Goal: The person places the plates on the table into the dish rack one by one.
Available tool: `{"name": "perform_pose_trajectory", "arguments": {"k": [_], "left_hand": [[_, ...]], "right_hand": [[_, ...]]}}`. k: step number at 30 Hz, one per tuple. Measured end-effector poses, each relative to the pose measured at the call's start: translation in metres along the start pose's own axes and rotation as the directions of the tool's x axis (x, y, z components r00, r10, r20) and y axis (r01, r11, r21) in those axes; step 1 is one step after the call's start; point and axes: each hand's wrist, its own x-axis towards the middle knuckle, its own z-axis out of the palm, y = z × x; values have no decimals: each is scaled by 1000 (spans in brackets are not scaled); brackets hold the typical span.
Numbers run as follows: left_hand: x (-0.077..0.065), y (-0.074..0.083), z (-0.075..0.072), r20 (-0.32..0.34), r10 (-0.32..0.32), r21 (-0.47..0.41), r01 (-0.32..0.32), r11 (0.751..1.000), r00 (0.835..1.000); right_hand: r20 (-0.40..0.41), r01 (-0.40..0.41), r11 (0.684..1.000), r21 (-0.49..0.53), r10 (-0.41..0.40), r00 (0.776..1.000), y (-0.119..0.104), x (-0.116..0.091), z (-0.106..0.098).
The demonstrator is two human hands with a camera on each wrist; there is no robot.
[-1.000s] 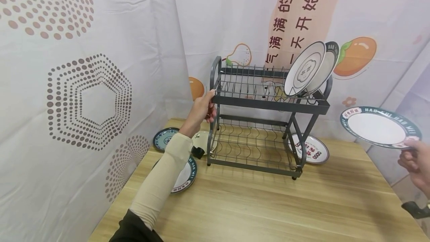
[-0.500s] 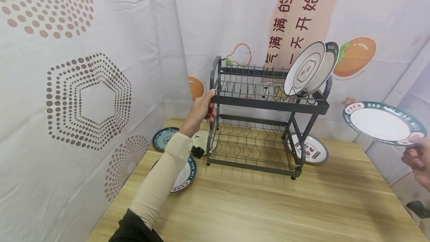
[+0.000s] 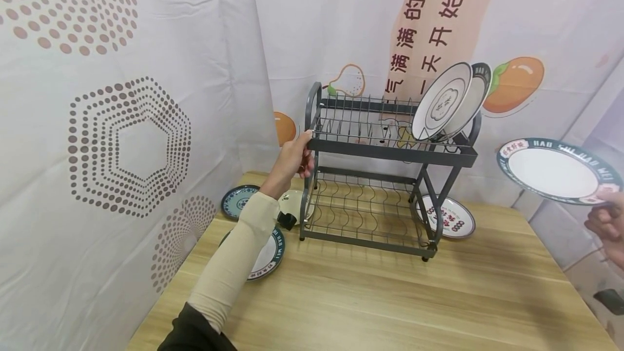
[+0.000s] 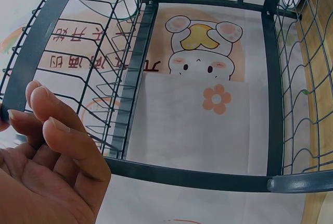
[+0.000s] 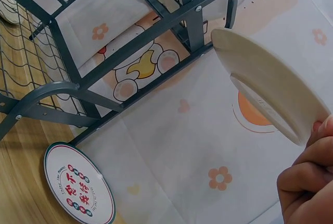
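My left hand (image 3: 292,158) grips the front left corner of the upper tier of a dark grey two-tier dish rack (image 3: 390,151). The thumb lies on top of the rail, the fingers curl below it. Off to the right of the rack, my right hand (image 3: 608,227) pinches the rim of a white plate with a green lettered border (image 3: 553,171), held in the air and slightly tilted. The right wrist view shows this plate's pale underside (image 5: 270,83). Two plates (image 3: 442,103) lean in the right end of the upper tier. Wires alone show in the lower tier.
A plate with red characters (image 3: 453,216) lies on the wooden table (image 3: 370,302) behind the rack's right side. To the left lie a blue-patterned plate (image 3: 238,201), a cream dish (image 3: 291,199) and a green-rimmed plate (image 3: 270,259), partly behind my sleeve. Printed curtains (image 3: 234,69) stand behind and left.
My right hand has moved a little to the right and up with the plate. The left hand and the rack have stayed in place.
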Motion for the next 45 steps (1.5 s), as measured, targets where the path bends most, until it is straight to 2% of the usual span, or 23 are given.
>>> {"name": "perform_pose_trajectory", "arguments": {"k": [5,8,12,16,19,23,26,33,40,45], "left_hand": [[0,-1,0,3,-6,-2,6,1000,1000],[0,-2,-1,1,-7,-3,7,1000,1000],[0,-2,-1,2,-5,-6,5,1000,1000],[1,-2,-1,3,-5,-5,5,1000,1000],[2,-3,-1,2,-11,-1,11,1000,1000],[2,-3,-2,-3,-10,3,10,1000,1000],[2,-2,-1,-5,-5,4,5,1000,1000],[1,-2,-1,-6,-4,0,4,1000,1000],[1,0,-1,-2,4,8,-4,1000,1000],[1,-1,-1,-5,-2,11,2,1000,1000]], "right_hand": [[106,11,993,116,-23,994,-2,2,2],[128,14,991,135,-32,991,-2,4,4],[167,-17,976,218,-20,986,-3,8,8],[121,24,989,144,-42,992,-6,10,14],[134,25,992,122,-42,990,-5,11,17],[208,-30,982,186,-9,978,-4,15,21],[200,-31,982,185,-7,980,-5,16,25],[105,2,993,115,-14,994,-7,18,38],[175,5,988,152,-32,984,-6,23,43],[162,-3,984,177,-26,986,-8,28,50]]}}
